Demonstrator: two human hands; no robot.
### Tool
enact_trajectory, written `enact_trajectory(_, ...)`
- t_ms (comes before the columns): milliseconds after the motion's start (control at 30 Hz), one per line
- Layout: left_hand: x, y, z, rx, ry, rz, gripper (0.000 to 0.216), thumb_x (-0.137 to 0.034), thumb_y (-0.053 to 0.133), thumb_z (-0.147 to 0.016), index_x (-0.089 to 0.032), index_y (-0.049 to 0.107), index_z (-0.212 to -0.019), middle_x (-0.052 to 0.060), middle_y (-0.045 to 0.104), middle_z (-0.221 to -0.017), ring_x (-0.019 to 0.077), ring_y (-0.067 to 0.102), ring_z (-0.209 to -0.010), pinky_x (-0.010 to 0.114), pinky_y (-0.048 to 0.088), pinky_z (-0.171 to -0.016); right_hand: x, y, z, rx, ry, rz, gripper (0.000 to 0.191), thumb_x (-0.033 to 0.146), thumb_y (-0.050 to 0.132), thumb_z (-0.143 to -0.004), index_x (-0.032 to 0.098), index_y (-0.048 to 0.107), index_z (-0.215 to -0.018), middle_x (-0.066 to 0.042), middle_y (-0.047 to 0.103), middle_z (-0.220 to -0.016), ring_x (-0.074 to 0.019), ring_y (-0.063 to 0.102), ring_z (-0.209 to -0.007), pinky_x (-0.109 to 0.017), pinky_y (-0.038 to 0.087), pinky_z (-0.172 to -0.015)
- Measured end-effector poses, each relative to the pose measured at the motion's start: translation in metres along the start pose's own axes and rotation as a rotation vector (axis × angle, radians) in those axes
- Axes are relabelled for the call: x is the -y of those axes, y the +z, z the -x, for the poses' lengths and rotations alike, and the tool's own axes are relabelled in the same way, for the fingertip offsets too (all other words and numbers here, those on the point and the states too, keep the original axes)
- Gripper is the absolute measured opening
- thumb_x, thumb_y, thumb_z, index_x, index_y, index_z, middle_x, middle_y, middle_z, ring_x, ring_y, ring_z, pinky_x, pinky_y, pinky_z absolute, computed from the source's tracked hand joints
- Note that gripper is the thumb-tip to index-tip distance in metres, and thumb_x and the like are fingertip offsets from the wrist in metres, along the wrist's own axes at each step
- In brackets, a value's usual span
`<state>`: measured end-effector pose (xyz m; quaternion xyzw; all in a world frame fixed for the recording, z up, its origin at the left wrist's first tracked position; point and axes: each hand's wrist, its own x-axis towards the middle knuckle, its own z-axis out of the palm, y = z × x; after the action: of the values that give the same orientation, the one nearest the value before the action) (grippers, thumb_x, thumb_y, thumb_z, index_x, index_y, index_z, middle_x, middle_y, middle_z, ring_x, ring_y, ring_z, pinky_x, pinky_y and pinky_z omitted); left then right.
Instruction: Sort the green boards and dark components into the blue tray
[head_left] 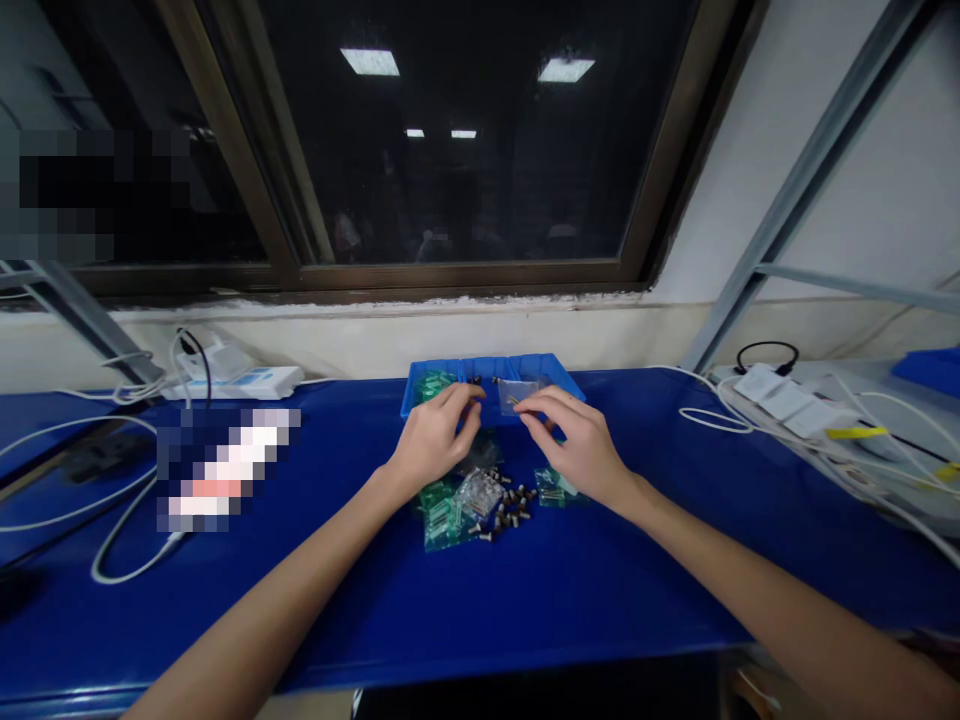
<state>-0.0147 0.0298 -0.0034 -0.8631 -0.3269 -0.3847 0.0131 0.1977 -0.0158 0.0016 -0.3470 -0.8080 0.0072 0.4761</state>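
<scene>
My left hand [439,437] reaches over the near rim of a blue plastic tray [491,368], its fingers curled beside green-tinted parts at the tray's left side. What those fingers hold, if anything, is hidden. My right hand [574,442] pinches a small brass-coloured screw [512,401] above a clear plastic bag [517,395] in the tray. Below my hands, loose small metal screws [510,508] lie on the bench among green-tinted plastic bags [442,517] and a clear bag of parts [478,494].
The blue bench top [375,620] carries white cables on both sides. A pixelated object [225,465] lies to the left, and a white power strip [784,400] lies to the right. A dark window [450,130] and wall stand behind the bench.
</scene>
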Motion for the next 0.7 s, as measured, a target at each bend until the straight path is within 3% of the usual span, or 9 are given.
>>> enact_trajectory(167, 0.004, -0.001, 0.000, 0.039, -0.016, -0.031, 0.020, -0.021, 0.041, -0.097, -0.017, 0.057, -0.109, 0.005, 0.064, -0.095, 0.0135, 0.059, -0.073, 0.028, 0.048, -0.066, 0.003, -0.001, 0.001, -0.060, -0.002, 0.084, 0.023, 0.016, 0.051, -0.094, 0.020, 0.062, -0.114, -0.008, 0.064, -0.103, -0.0168, 0.063, -0.083, -0.031, 0.052, -0.072)
enact_trajectory(333, 0.002, -0.001, -0.001, 0.110, -0.017, -0.076, 0.022, -0.023, 0.039, -0.098, -0.018, 0.058, -0.109, 0.005, 0.064, -0.097, 0.0143, 0.060, -0.073, 0.027, 0.048, -0.065, -0.012, -0.007, -0.006, -0.189, 0.042, 0.188, 0.026, 0.019, 0.050, -0.094, 0.021, 0.063, -0.116, -0.009, 0.066, -0.105, -0.0233, 0.062, -0.096, -0.041, 0.052, -0.084)
enact_trajectory(400, 0.002, -0.001, -0.001, 0.145, -0.021, -0.106, 0.023, -0.023, 0.039, -0.098, -0.018, 0.058, -0.109, 0.005, 0.065, -0.099, 0.0149, 0.061, -0.074, 0.028, 0.048, -0.064, -0.027, -0.008, -0.006, -0.166, 0.096, 0.238, 0.028, 0.022, 0.050, -0.094, 0.021, 0.062, -0.119, -0.009, 0.067, -0.109, -0.0260, 0.059, -0.103, -0.045, 0.050, -0.088)
enact_trajectory(567, 0.002, -0.001, -0.001, 0.284, 0.030, -0.163, 0.025, -0.023, 0.036, -0.098, -0.017, 0.058, -0.110, 0.007, 0.066, -0.098, 0.0179, 0.064, -0.079, 0.030, 0.048, -0.067, -0.062, -0.005, 0.002, 0.035, 0.260, 0.517, 0.037, 0.036, 0.053, -0.092, 0.018, 0.061, -0.124, -0.018, 0.058, -0.124, -0.0372, 0.050, -0.116, -0.056, 0.046, -0.089)
enact_trajectory(700, 0.002, -0.004, -0.002, 0.417, 0.101, -0.200, 0.026, -0.022, 0.039, -0.096, -0.016, 0.061, -0.108, 0.009, 0.068, -0.097, 0.0207, 0.066, -0.085, 0.032, 0.049, -0.069, -0.055, -0.008, 0.000, -0.016, 0.192, 0.483, 0.027, 0.031, 0.049, -0.094, 0.016, 0.067, -0.108, -0.017, 0.060, -0.113, -0.0323, 0.053, -0.112, -0.050, 0.046, -0.092)
